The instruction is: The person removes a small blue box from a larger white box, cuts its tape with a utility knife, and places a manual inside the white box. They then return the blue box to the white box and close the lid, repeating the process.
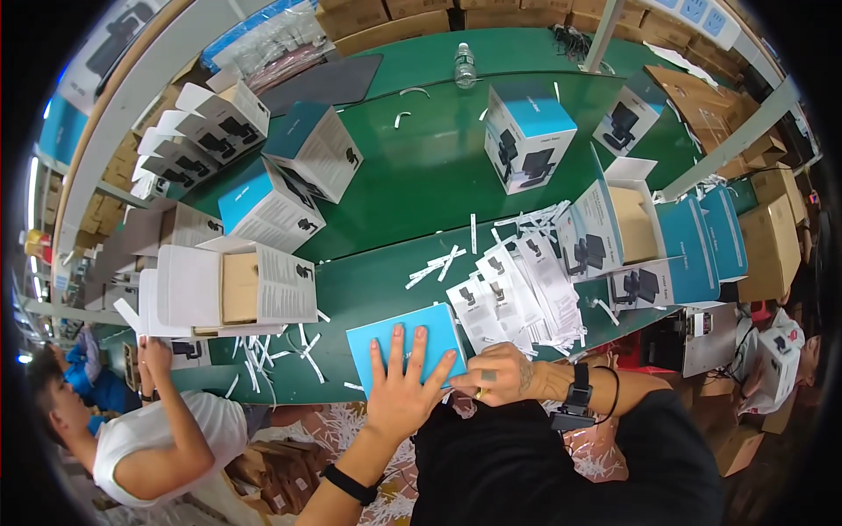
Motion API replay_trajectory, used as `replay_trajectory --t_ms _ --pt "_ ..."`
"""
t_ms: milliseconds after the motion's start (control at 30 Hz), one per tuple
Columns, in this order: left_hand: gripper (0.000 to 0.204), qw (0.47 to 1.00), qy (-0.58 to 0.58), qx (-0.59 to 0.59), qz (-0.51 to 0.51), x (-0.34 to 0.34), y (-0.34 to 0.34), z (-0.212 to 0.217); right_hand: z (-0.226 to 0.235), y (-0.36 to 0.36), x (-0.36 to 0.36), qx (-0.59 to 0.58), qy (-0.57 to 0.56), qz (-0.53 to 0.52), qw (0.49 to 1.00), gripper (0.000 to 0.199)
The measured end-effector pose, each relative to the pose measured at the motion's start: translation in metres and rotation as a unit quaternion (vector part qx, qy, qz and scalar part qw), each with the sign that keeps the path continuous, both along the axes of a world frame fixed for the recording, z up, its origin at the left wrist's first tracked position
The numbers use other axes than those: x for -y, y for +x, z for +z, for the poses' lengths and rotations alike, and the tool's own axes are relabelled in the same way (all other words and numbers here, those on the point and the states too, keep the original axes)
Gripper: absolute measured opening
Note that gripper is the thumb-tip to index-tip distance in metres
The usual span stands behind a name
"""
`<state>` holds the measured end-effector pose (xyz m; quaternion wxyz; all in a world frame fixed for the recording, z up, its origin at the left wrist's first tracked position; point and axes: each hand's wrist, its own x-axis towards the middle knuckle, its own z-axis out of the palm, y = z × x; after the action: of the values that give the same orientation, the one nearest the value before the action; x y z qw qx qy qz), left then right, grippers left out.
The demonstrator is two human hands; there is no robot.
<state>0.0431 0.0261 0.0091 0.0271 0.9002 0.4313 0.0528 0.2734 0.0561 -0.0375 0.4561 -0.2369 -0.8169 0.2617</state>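
Note:
A blue-topped carton lies at the near edge of the green table. My left hand rests flat on its top with the fingers spread. At the carton's near right corner my right hand is closed, its fingers curled against the edge; whatever they grip is hidden. Just beyond the right hand, printed white leaflets are fanned out in a pile. An open carton with a brown insert stands to the right of that pile.
Torn white strips litter the table. Closed blue-and-white boxes and a plastic bottle stand farther back. On the left, a co-worker in a white top reaches toward another open carton. Metal posts rise at the right.

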Motion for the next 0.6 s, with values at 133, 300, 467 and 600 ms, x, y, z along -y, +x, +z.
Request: replay_trajectory --t_ms 133,300,467,600 --pt "0.074 0.999 0.045 0.004 -0.020 0.000 -0.005 -0.006 -0.002 0.008 -0.006 0.016 0.046 0.074 0.996 0.024" --pt "0.079 0.999 0.041 -0.019 -0.021 -0.005 -0.002 0.009 -0.012 0.016 -0.007 -0.016 0.043 0.080 0.996 0.021" --pt "0.093 0.996 -0.079 -0.031 0.032 -0.031 -0.024 0.044 -0.006 0.007 0.000 -0.026 0.012 0.044 0.999 0.021" --pt "0.108 0.995 -0.084 0.005 0.056 -0.036 -0.028 0.046 -0.019 0.002 0.005 -0.085 -0.047 0.018 0.995 0.015"
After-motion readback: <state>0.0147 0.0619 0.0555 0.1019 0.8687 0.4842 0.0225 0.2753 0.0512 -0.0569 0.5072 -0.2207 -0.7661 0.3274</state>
